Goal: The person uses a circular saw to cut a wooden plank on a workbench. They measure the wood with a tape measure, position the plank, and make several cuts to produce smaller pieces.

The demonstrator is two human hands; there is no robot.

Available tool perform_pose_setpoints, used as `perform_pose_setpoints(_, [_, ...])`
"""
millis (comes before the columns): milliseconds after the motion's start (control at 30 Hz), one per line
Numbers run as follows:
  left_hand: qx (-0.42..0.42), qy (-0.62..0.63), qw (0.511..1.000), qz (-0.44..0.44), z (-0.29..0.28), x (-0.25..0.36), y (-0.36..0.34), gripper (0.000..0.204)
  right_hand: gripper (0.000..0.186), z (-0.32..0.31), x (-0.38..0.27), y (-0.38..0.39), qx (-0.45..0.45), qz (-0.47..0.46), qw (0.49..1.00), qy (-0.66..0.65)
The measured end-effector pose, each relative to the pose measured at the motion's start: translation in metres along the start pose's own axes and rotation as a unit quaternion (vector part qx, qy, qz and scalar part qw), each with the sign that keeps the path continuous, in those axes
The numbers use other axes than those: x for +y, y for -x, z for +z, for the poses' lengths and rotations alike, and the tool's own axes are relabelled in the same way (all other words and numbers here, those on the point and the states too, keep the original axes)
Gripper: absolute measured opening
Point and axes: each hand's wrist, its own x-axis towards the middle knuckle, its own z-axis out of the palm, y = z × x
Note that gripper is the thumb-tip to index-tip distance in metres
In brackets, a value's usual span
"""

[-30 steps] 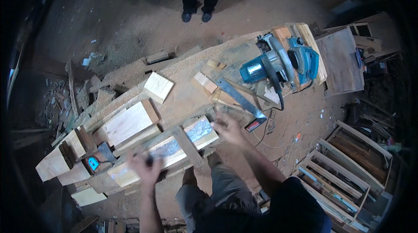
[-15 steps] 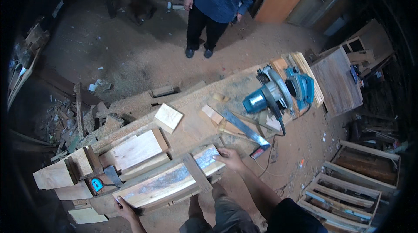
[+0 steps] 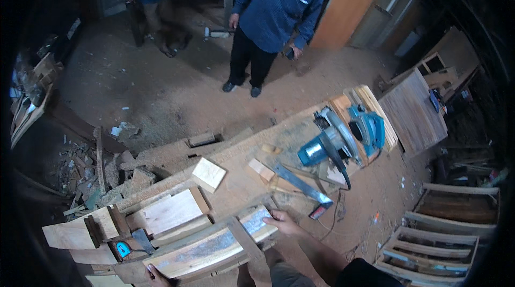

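While the workbench (image 3: 236,191) ran diagonally, near-L to far-R, the long board (image 3: 198,255) lay by its near edge, long axis approx. parallel to that edge, a hand at each end. Up toward the bench's far R end sat the circular saw (image 3: 315,152), well apart; the metal square (image 3: 300,182) lay past the board's R end, handle toward the near edge. Then the wooden crosspiece (image 3: 247,242): flat across the board, roughly at rt angles, and much nearer the R hand (image 3: 285,225). That one, half closed, had the board's R end betw. thumb & fingers, board stretching off near-L from it. L hand (image 3: 157,278) was at the opp. end, thumb by the near corner; mostly cut off, so couldn't tell how tight.
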Motion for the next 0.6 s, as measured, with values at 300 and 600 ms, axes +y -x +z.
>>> perform_pose_setpoints(300, [0.006, -0.563, 0.794, 0.227, -0.05, -0.08, -0.102, 0.109, 0.022, 0.008, 0.014, -0.005, 0.01, 0.0, 1.0, -0.022])
perform_pose_setpoints(600, [-0.109, -0.23, 0.933, 0.254, -0.058, -0.094, -0.136, 0.111, 0.023, 0.011, 0.006, -0.006, -0.004, -0.021, 1.0, -0.005])
